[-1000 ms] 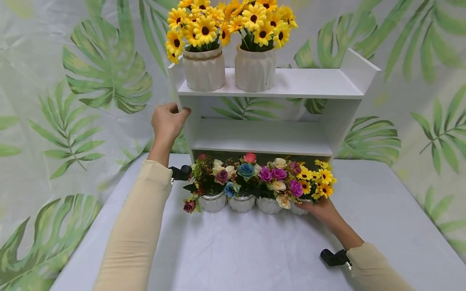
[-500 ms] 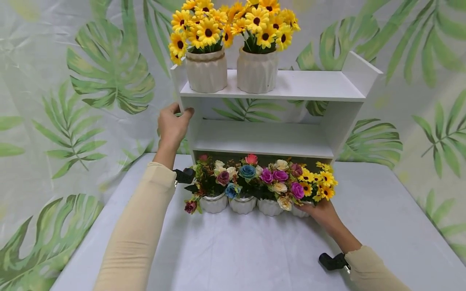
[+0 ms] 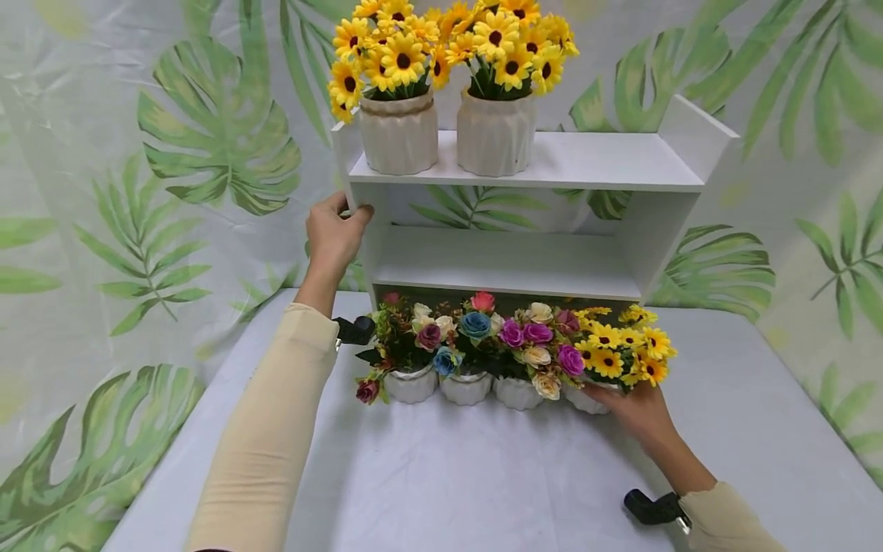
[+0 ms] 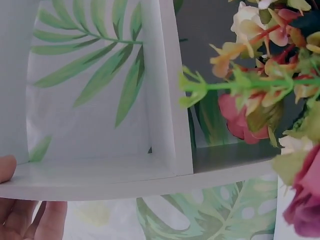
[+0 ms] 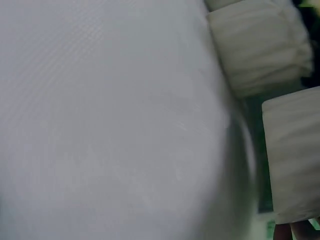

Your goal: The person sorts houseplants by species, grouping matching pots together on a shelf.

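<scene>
My left hand [image 3: 336, 230] grips the left side panel of a white shelf unit [image 3: 507, 264]. In the left wrist view the thumb [image 4: 7, 169] lies on the panel's inner side and the other fingers [image 4: 50, 220] on its outer side. Low at the right end of the flower row, my right hand [image 3: 638, 414] holds a white ribbed pot [image 3: 586, 400] of small yellow flowers [image 3: 624, 346]. That pot [image 5: 292, 160] fills the right edge of the right wrist view, with fingertips below it and a gap to the neighbouring pot [image 5: 260, 47]. Whether its base touches the table cannot be seen.
Pots of mixed roses stand left of the held one: a purple-and-cream pot [image 3: 519, 392], a blue-rose pot [image 3: 466, 387] and a leafy pot [image 3: 411, 385]. Two sunflower pots [image 3: 398, 136] stand on the top shelf, at its left. A white cloth covers the table [image 3: 455, 475].
My right hand has shifted right with the yellow flower pot, widening the space to the rose pots. The left hand keeps its grip on the panel. The whole head view drifts slightly.
</scene>
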Demonstrator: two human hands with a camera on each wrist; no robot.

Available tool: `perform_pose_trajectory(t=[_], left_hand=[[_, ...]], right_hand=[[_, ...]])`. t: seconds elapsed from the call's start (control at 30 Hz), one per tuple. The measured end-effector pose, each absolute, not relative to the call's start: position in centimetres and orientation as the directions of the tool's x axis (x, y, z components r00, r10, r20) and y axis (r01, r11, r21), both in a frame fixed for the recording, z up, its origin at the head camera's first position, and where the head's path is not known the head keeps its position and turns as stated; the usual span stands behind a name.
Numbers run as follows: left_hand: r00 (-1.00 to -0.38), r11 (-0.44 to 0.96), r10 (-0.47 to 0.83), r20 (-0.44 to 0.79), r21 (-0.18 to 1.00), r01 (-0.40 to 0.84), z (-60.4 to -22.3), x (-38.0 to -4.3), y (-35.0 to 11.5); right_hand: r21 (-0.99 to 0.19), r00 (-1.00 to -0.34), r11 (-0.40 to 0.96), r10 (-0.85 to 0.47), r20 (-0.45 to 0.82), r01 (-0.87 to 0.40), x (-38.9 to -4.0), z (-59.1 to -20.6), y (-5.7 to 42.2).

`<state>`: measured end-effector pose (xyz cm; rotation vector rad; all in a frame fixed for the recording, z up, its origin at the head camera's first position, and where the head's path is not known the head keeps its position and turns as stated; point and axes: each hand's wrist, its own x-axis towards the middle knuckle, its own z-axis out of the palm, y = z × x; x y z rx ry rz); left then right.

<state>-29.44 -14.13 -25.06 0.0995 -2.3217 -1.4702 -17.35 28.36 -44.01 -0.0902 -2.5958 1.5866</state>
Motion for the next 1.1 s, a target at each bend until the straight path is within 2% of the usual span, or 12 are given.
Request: perform_pose_trajectory(t=[0.23, 0.47, 0.63, 0.77, 0.87, 1.0, 1.1], left_hand=[[-0.915, 0.483, -0.245, 0.321, 0.859, 0.171, -25.2, -29.4, -13.9], [-0.913, 0.499, -0.247, 0.326, 0.850, 0.168, -25.4, -29.3, -14.1], [-0.914, 0.497, -0.243, 0.325, 0.851, 0.170, -25.3, -29.4, -14.3], [-0.924, 0.485, -0.239, 0.300, 0.861, 0.153, -25.3, -29.3, -14.3], [-0.926, 0.485, -0.249, 0.283, 0.864, 0.134, -25.2, -29.2, -14.4], [-0.928, 0.493, -0.245, 0.281, 0.860, 0.130, -25.1, -29.3, -14.3], [-0.929, 0.495, -0.238, 0.283, 0.858, 0.135, -25.1, -29.1, -14.7]], right_hand=[[-0.848, -0.981, 0.527, 0.186, 0.058, 0.050, -14.9, -40.0, 31.1], [-0.795, -0.950, 0.591, 0.147, 0.276, -0.140, -12.7, -33.9, 33.2], [-0.770, -0.934, 0.615, 0.149, 0.325, -0.170, -11.6, -29.0, 32.7], [-0.825, -0.926, 0.519, 0.151, 0.346, -0.224, -11.3, -25.3, 31.9], [-0.867, -0.900, 0.356, 0.131, 0.416, -0.349, -11.8, -22.7, 31.3], [-0.853, -0.855, 0.149, 0.075, 0.514, -0.500, -12.8, -19.9, 30.7], [-0.841, -0.849, 0.177, 0.048, 0.526, -0.511, -13.9, -18.3, 30.0]])
